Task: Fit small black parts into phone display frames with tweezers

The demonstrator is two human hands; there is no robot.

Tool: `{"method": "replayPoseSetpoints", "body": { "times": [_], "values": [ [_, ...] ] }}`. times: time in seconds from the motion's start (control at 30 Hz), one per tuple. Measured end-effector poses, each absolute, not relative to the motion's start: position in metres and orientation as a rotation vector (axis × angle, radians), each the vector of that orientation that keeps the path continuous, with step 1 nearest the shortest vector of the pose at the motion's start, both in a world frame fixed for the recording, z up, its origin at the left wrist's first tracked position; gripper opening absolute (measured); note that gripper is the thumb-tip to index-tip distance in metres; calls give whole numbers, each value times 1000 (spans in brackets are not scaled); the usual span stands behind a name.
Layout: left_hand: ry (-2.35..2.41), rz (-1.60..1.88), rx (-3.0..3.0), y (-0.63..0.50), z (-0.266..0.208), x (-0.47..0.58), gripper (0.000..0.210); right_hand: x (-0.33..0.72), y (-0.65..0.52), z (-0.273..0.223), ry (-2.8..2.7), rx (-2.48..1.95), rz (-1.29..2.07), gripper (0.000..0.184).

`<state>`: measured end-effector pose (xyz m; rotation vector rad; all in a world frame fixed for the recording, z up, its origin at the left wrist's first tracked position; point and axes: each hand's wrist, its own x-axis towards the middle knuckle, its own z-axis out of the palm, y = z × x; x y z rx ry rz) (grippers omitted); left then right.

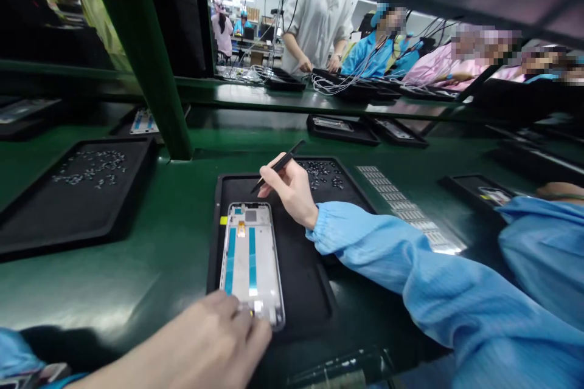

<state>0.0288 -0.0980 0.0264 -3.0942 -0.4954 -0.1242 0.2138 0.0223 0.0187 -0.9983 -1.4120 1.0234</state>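
Note:
In the head view a silver phone frame (264,255) with two blue strips and a yellow tab lies lengthwise on a black tray (301,292). My left hand (214,334) is at its near end, fingers bent over the lower edge and thumb at the corner; the fingertips are partly hidden. Above the frame's far end, my right hand (292,191) grips a slim black stick-like tool (280,164) with pointed ends, perhaps a spudger or tweezers. The tool's lower tip hovers close to the frame's top edge; whether it touches, I cannot tell.
Behind my right hand, small dark parts (319,173) lie in a black tray. Another tray (91,213) of such parts stands left, near a green post (155,73). A strip of pale labels or pieces (401,200) lies right. A co-worker's blue sleeve (542,243) is at far right.

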Motion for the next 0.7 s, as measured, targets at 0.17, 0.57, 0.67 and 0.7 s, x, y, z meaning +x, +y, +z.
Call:
{"method": "replayPoseSetpoints", "body": {
  "times": [0.17, 0.57, 0.67, 0.7],
  "values": [
    [-900, 11, -2993, -49, 43, 29, 18, 248, 0, 72, -1466, -1045, 916, 55],
    [-684, 140, -2984, -19, 38, 73, 18, 384, 29, 88, -1569, -1323, 500, 44],
    [-846, 256, -2978, -10, 38, 74, 18, 406, 62, 76, -1720, -1603, 438, 33],
    [-919, 277, -2941, -3, 39, 74, 17, 411, 75, 73, -1802, -1737, 384, 29]
  ]
}}
